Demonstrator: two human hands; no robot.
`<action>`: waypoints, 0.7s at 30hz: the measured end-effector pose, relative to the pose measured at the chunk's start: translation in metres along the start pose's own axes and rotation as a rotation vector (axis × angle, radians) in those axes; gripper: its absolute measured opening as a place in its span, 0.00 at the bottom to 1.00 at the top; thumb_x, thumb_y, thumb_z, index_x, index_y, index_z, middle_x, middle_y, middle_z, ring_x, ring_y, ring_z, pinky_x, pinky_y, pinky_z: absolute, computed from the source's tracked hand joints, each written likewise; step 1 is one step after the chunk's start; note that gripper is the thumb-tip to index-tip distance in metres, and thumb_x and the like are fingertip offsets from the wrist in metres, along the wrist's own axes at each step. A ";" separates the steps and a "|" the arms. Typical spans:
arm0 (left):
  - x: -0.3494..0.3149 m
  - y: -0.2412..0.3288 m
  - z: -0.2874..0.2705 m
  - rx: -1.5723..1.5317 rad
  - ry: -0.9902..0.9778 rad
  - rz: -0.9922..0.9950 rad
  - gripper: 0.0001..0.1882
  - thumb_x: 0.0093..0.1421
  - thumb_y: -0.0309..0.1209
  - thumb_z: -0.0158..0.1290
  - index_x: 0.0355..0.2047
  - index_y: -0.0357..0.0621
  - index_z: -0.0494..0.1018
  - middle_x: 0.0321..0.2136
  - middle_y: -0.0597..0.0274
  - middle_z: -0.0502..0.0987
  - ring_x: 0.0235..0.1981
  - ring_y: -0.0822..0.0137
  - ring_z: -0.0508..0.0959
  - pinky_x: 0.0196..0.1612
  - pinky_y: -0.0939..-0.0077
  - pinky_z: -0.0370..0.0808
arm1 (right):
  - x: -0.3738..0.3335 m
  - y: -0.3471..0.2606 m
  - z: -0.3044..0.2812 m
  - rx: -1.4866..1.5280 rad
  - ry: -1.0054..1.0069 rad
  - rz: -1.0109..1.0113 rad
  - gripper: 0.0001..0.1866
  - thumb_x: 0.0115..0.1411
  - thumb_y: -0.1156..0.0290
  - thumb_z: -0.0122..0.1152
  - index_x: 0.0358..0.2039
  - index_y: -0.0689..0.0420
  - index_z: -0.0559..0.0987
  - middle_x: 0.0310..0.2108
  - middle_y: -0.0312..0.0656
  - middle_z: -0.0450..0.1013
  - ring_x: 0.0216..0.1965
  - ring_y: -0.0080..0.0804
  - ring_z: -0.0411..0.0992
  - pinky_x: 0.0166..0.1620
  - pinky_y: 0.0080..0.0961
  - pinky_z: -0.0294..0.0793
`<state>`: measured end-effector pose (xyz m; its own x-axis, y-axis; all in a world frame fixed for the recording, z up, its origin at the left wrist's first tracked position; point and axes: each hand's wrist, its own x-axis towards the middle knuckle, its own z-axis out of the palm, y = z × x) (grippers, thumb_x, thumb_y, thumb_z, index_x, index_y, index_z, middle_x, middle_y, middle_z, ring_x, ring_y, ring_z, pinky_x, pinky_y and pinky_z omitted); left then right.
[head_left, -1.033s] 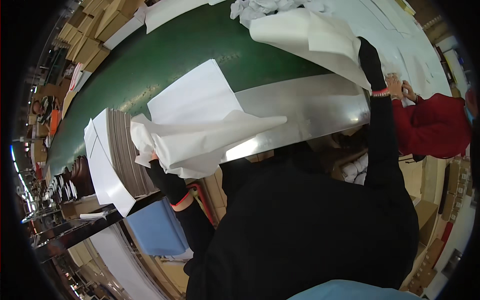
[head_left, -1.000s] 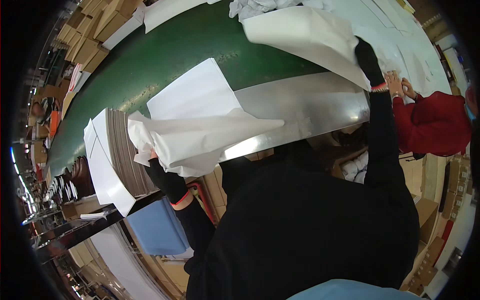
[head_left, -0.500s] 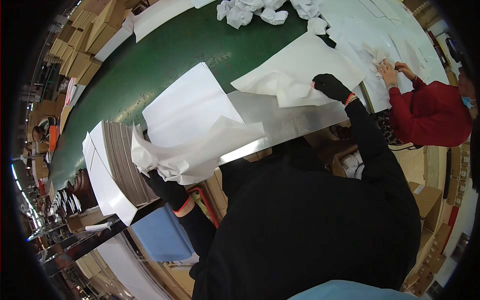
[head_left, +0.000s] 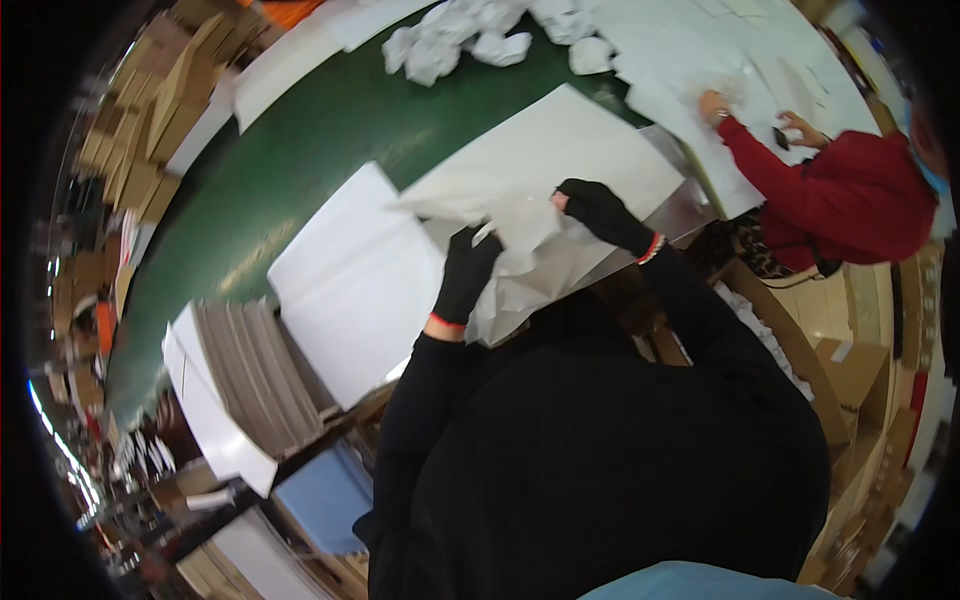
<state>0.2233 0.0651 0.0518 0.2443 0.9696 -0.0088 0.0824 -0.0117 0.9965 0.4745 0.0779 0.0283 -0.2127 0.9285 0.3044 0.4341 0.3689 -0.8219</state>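
Note:
Both my hands wear black gloves with bare fingertips. My left hand (head_left: 468,272) is closed on a thin white sheet of paper (head_left: 525,240), which is bunched and creased between my hands. My right hand (head_left: 606,216) is curled, its fingertips pinching the same paper at its right part. Under and beyond it lies a flat, smoother white sheet (head_left: 590,130). Left of my left hand rests a pile of flat white sheets (head_left: 355,275) on the table.
Crumpled white paper balls (head_left: 470,35) lie at the back of the green table (head_left: 290,190). A stack of grey-edged boards (head_left: 255,375) stands at left. Cardboard boxes (head_left: 185,90) are piled far left. At right a co-worker in a red sleeve (head_left: 770,170) handles paper.
My left hand has moved right from beside the board stack, bringing its paper toward my right hand. My right hand has shifted left and lower. The co-worker's hands have moved apart.

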 end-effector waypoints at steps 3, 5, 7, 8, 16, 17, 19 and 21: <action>0.015 -0.001 0.002 0.022 0.049 -0.146 0.19 0.61 0.43 0.52 0.27 0.37 0.75 0.22 0.70 0.72 0.25 0.77 0.68 0.29 0.77 0.67 | 0.005 0.006 -0.039 -0.008 0.457 0.096 0.15 0.62 0.65 0.56 0.42 0.64 0.75 0.38 0.49 0.75 0.43 0.40 0.73 0.48 0.29 0.69; 0.027 -0.043 -0.021 -0.086 0.141 -0.206 0.18 0.63 0.42 0.50 0.25 0.41 0.75 0.20 0.72 0.70 0.24 0.77 0.67 0.28 0.77 0.66 | 0.009 0.036 -0.079 0.332 0.742 0.116 0.19 0.64 0.65 0.52 0.50 0.65 0.70 0.46 0.49 0.71 0.48 0.39 0.69 0.53 0.29 0.66; 0.038 -0.087 -0.041 -0.241 0.271 -0.325 0.17 0.64 0.42 0.49 0.22 0.45 0.71 0.19 0.74 0.66 0.22 0.77 0.65 0.26 0.78 0.63 | 0.011 0.043 -0.125 -0.084 0.881 -0.051 0.22 0.67 0.64 0.46 0.56 0.65 0.66 0.51 0.46 0.67 0.52 0.33 0.66 0.56 0.29 0.63; 0.042 -0.093 -0.044 -0.320 0.334 -0.375 0.17 0.64 0.41 0.48 0.21 0.47 0.68 0.18 0.75 0.64 0.21 0.77 0.63 0.25 0.79 0.62 | 0.015 0.019 -0.143 -0.841 0.849 -0.228 0.21 0.68 0.64 0.44 0.56 0.65 0.66 0.50 0.43 0.68 0.51 0.29 0.65 0.56 0.28 0.64; 0.080 -0.059 -0.001 0.210 -0.016 0.163 0.13 0.64 0.38 0.50 0.39 0.41 0.75 0.32 0.59 0.77 0.36 0.63 0.76 0.41 0.73 0.72 | 0.058 -0.108 -0.080 0.150 0.023 -0.240 0.21 0.44 0.66 0.70 0.38 0.57 0.73 0.31 0.41 0.73 0.34 0.32 0.73 0.40 0.30 0.71; 0.072 -0.024 0.005 0.035 -0.077 -0.005 0.13 0.64 0.37 0.50 0.42 0.41 0.75 0.34 0.60 0.77 0.37 0.65 0.75 0.42 0.74 0.72 | 0.057 -0.108 -0.071 0.156 -0.033 -0.238 0.17 0.46 0.69 0.68 0.36 0.57 0.73 0.29 0.42 0.73 0.33 0.37 0.73 0.38 0.31 0.71; 0.053 0.049 0.024 0.339 -0.237 0.186 0.15 0.64 0.36 0.51 0.46 0.41 0.74 0.37 0.63 0.76 0.39 0.70 0.74 0.43 0.77 0.72 | 0.052 -0.112 -0.068 0.110 0.015 -0.197 0.13 0.49 0.73 0.66 0.34 0.58 0.72 0.29 0.42 0.73 0.32 0.40 0.74 0.37 0.31 0.71; 0.027 -0.006 -0.045 0.551 -0.166 0.079 0.25 0.59 0.37 0.56 0.55 0.44 0.67 0.50 0.58 0.73 0.48 0.66 0.73 0.52 0.74 0.69 | 0.050 -0.122 -0.070 0.125 0.055 -0.192 0.14 0.49 0.74 0.65 0.35 0.58 0.73 0.30 0.42 0.74 0.32 0.43 0.74 0.36 0.31 0.72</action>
<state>0.1854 0.1022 0.0494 0.4153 0.9097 0.0070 0.5371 -0.2514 0.8052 0.4722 0.0822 0.1771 -0.2311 0.8441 0.4839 0.2774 0.5338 -0.7988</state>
